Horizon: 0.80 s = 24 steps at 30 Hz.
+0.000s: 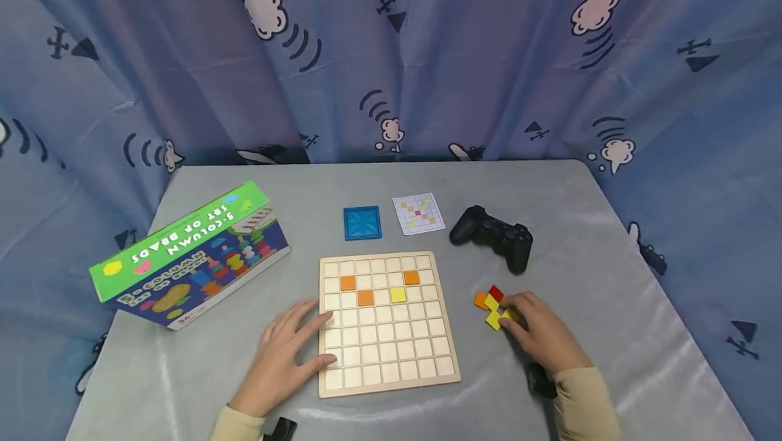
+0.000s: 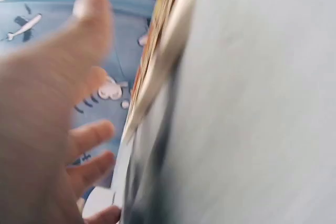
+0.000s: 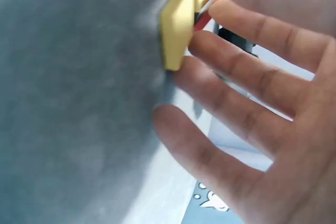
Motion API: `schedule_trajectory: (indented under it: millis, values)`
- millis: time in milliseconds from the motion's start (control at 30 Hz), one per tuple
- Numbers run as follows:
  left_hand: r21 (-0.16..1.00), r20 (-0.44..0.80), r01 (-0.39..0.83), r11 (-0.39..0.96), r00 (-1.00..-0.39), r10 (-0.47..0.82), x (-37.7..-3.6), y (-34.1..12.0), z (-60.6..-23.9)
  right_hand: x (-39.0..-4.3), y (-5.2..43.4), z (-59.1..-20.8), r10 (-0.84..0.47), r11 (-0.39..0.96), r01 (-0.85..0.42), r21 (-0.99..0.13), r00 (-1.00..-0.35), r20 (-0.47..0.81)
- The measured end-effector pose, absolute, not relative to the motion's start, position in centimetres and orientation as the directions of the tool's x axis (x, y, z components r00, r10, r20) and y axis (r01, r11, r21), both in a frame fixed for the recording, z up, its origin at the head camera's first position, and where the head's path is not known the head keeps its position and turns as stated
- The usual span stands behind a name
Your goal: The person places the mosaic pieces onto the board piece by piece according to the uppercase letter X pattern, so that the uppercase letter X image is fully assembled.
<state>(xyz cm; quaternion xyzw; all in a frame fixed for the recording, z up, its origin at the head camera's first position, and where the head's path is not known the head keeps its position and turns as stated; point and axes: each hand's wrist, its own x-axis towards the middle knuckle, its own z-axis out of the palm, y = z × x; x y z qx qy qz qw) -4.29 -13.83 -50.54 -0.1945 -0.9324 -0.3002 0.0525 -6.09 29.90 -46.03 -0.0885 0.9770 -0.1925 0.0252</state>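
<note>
A: What's the biggest thing in front of you?

B: The grey table [image 1: 201, 366], then the bead-set box [image 1: 189, 258] at your left, lying tilted.

A: And the wooden grid board [image 1: 388, 324]?

B: Centre, near you. Your left hand [image 1: 287, 353] lies flat on its left edge, fingers straight and spread. Three orange tiles [image 1: 365, 298] and one yellow sit in its upper rows.

A: My right hand [image 1: 540, 332]?

B: Right of the board, fingertips touching the loose pile of tiles [image 1: 493, 307]; fingers apart, only slightly bent, against a yellow tile [image 3: 176, 24]. The black controller [image 1: 495, 234] lies behind.
</note>
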Motion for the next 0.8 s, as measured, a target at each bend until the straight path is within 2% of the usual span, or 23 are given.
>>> schedule_trajectory:
  millis: [233, 800]
  values:
    - [0.521, 0.271, 0.429, 0.738, -0.903, 0.334, -3.5, -13.8, -52.1, -5.7, 30.3, -46.2, -0.164, 0.899, -0.136, -0.417, -0.986, -0.033]
    - [0.545, 0.208, 0.384, 0.746, -0.923, 0.323, -3.9, -14.1, -52.1, -5.0, 30.7, -46.6, -0.142, 0.902, -0.144, -0.407, -0.989, 0.035]
